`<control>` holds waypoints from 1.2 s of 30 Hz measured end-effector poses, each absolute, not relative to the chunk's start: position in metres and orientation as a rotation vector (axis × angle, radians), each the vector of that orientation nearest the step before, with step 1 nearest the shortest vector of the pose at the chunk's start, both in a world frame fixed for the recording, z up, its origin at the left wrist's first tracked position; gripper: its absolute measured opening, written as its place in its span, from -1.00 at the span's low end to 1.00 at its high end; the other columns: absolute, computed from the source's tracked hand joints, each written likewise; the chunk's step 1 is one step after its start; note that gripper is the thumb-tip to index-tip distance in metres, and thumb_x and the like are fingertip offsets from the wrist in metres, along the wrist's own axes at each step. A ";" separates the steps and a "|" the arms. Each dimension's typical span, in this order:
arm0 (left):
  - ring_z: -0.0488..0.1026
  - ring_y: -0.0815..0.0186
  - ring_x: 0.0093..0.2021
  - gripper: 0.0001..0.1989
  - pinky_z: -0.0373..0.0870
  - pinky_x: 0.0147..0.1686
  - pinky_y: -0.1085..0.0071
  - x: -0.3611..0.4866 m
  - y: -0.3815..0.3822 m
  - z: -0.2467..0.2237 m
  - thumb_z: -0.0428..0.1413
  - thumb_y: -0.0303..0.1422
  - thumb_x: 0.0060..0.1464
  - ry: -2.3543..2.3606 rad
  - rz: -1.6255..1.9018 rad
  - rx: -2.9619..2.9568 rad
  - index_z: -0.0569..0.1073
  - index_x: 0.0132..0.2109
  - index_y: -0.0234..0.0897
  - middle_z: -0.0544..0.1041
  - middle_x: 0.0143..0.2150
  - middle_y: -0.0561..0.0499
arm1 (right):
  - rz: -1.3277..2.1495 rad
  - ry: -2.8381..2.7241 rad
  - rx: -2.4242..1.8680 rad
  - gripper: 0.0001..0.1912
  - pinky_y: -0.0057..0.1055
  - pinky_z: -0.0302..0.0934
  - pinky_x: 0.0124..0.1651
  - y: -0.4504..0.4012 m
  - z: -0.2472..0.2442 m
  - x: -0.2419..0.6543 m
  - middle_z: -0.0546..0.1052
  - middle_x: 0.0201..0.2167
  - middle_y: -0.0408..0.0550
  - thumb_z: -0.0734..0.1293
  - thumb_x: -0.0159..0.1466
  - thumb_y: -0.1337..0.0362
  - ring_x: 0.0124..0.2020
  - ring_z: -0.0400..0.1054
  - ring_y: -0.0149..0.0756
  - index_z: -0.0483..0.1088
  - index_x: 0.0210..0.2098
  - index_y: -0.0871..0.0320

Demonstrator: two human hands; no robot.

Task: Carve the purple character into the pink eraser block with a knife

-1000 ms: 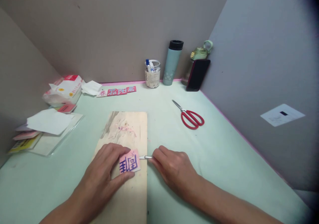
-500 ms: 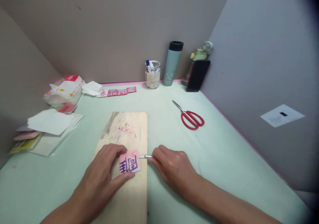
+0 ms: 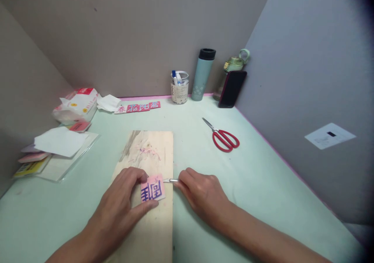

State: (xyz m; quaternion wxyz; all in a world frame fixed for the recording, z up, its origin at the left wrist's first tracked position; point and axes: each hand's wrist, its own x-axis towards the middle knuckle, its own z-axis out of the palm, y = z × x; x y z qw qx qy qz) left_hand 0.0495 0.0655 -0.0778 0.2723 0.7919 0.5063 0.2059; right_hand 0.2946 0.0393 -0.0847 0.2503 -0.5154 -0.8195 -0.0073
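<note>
A small pink square block (image 3: 153, 187), marked with dark blue strokes like a carved character, lies on a wooden board (image 3: 157, 232). My left hand (image 3: 124, 195) grips it between thumb and fingers, at its upper left and lower edges. A slim silver carving knife (image 3: 172, 180) is held in my right hand (image 3: 201, 191), fingers closed round the handle. Its blade points left, with the tip at the block's right edge; whether it cuts in cannot be made out. Pink shavings (image 3: 149, 152) are scattered on the board's upper part.
Red-handled scissors (image 3: 223, 138) lie to the right. Along the back stand a jar of pens (image 3: 179, 89), a blue-green tumbler (image 3: 203, 76), a green bottle (image 3: 233, 64) and a phone (image 3: 233, 89). Several carved pieces (image 3: 138, 108), a tissue pack (image 3: 77, 105) and papers (image 3: 60, 142) are at left.
The view has shifted very slightly. Both hands keep their hold, and the knife tip sits a touch higher along the block's right edge.
</note>
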 end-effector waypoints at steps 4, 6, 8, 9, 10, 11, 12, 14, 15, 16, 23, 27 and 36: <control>0.45 0.08 -0.12 -0.70 0.39 -0.17 0.20 0.051 0.066 -0.078 0.25 -0.20 0.11 1.375 0.572 2.128 0.33 -0.10 -0.13 0.48 -0.12 0.01 | 0.000 -2.231 -1.428 -0.51 -0.38 -0.21 -0.53 0.040 -0.086 0.294 0.46 -0.54 -0.14 0.02 0.58 0.19 -0.62 0.24 -0.39 0.34 -0.40 0.15; 0.44 0.09 -0.13 -0.71 0.38 -0.18 0.21 0.051 0.065 -0.079 0.25 -0.21 0.12 1.360 0.586 2.141 0.32 -0.11 -0.13 0.48 -0.12 0.01 | 0.009 -2.231 -1.442 -0.55 -0.39 -0.22 -0.53 0.039 -0.086 0.294 0.46 -0.53 -0.14 0.05 0.57 0.21 -0.62 0.23 -0.38 0.34 -0.39 0.15; 0.43 0.10 -0.14 -0.72 0.37 -0.18 0.21 0.050 0.065 -0.079 0.24 -0.22 0.12 1.342 0.596 2.158 0.31 -0.12 -0.13 0.47 -0.12 0.00 | 0.012 -2.227 -1.458 -0.59 -0.39 -0.24 -0.53 0.038 -0.088 0.293 0.46 -0.53 -0.15 0.09 0.55 0.23 -0.62 0.23 -0.38 0.34 -0.38 0.14; 0.43 0.10 -0.14 -0.73 0.37 -0.19 0.21 0.050 0.065 -0.080 0.24 -0.22 0.12 1.338 0.600 2.163 0.31 -0.13 -0.13 0.47 -0.13 0.00 | 0.014 -2.225 -1.466 -0.61 -0.39 -0.25 -0.52 0.038 -0.088 0.293 0.47 -0.52 -0.15 0.10 0.55 0.23 -0.62 0.23 -0.37 0.35 -0.38 0.14; 0.43 0.10 -0.14 -0.73 0.37 -0.18 0.21 0.050 0.065 -0.080 0.23 -0.22 0.13 1.338 0.599 2.164 0.31 -0.13 -0.13 0.47 -0.13 0.01 | 0.018 -2.224 -1.474 -0.63 -0.39 -0.26 -0.52 0.037 -0.089 0.293 0.47 -0.52 -0.15 0.12 0.54 0.24 -0.62 0.22 -0.37 0.35 -0.37 0.14; 0.43 0.10 -0.14 -0.73 0.37 -0.18 0.21 0.050 0.065 -0.079 0.23 -0.22 0.13 1.339 0.597 2.163 0.31 -0.13 -0.13 0.47 -0.13 0.01 | 0.027 -2.224 -1.481 -0.65 -0.39 -0.27 -0.52 0.037 -0.089 0.293 0.46 -0.51 -0.15 0.13 0.53 0.24 -0.62 0.21 -0.37 0.35 -0.37 0.14; 0.42 0.10 -0.14 -0.73 0.37 -0.17 0.20 0.050 0.065 -0.079 0.23 -0.22 0.13 1.343 0.590 2.159 0.31 -0.13 -0.13 0.47 -0.13 0.01 | 0.041 -2.226 -1.489 -0.67 -0.39 -0.28 -0.52 0.036 -0.090 0.293 0.46 -0.51 -0.15 0.15 0.52 0.25 -0.62 0.19 -0.37 0.35 -0.37 0.14; 0.42 0.09 -0.13 -0.73 0.36 -0.16 0.20 0.051 0.066 -0.078 0.23 -0.22 0.13 1.342 0.583 2.148 0.30 -0.14 -0.13 0.46 -0.13 0.01 | 0.090 -2.230 -1.509 -0.71 -0.39 -0.29 -0.51 0.037 -0.090 0.292 0.46 -0.50 -0.15 0.18 0.50 0.27 -0.61 0.16 -0.37 0.35 -0.36 0.14; 0.42 0.09 -0.13 -0.74 0.36 -0.15 0.20 0.051 0.066 -0.078 0.23 -0.22 0.13 1.340 0.579 2.142 0.30 -0.14 -0.13 0.46 -0.13 0.01 | 0.132 -2.228 -1.522 -0.72 -0.40 -0.30 -0.50 0.037 -0.090 0.292 0.46 -0.49 -0.14 0.19 0.49 0.28 -0.61 0.14 -0.37 0.35 -0.36 0.14; 0.42 0.09 -0.13 -0.74 0.36 -0.15 0.20 0.052 0.066 -0.077 0.23 -0.23 0.13 1.342 0.579 2.136 0.30 -0.14 -0.13 0.46 -0.13 0.01 | 0.202 -2.212 -1.542 -0.74 -0.40 -0.30 -0.48 0.038 -0.089 0.292 0.45 -0.48 -0.14 0.21 0.48 0.28 -0.59 0.12 -0.37 0.35 -0.35 0.14; 0.43 0.09 -0.12 -0.74 0.37 -0.13 0.19 0.053 0.065 -0.076 0.23 -0.25 0.11 1.364 0.585 2.088 0.30 -0.14 -0.13 0.47 -0.11 0.00 | 0.682 -1.980 -1.638 -0.78 -0.40 -0.20 -0.41 0.040 -0.082 0.291 0.41 -0.46 -0.13 0.26 0.40 0.28 -0.52 0.10 -0.36 0.32 -0.40 0.12; 0.47 0.07 -0.06 -0.68 0.41 -0.09 0.15 0.053 0.064 -0.073 0.24 -0.24 0.09 1.378 0.585 2.001 0.34 -0.06 -0.14 0.50 -0.06 -0.04 | 0.950 -1.848 -1.603 -0.75 -0.44 -0.03 -0.41 0.043 -0.072 0.293 0.35 -0.56 -0.21 0.29 0.36 0.28 -0.51 0.16 -0.38 0.30 -0.47 0.12; 0.54 0.03 -0.01 -0.63 0.51 -0.06 0.10 0.048 0.062 -0.071 0.27 -0.22 0.04 1.330 0.757 1.836 0.36 -0.04 -0.13 0.57 -0.06 -0.05 | 1.368 -1.513 -1.454 -0.76 -0.49 -0.02 -0.46 0.044 -0.054 0.283 0.26 -0.61 -0.27 0.30 0.28 0.30 -0.55 0.07 -0.44 0.28 -0.51 0.14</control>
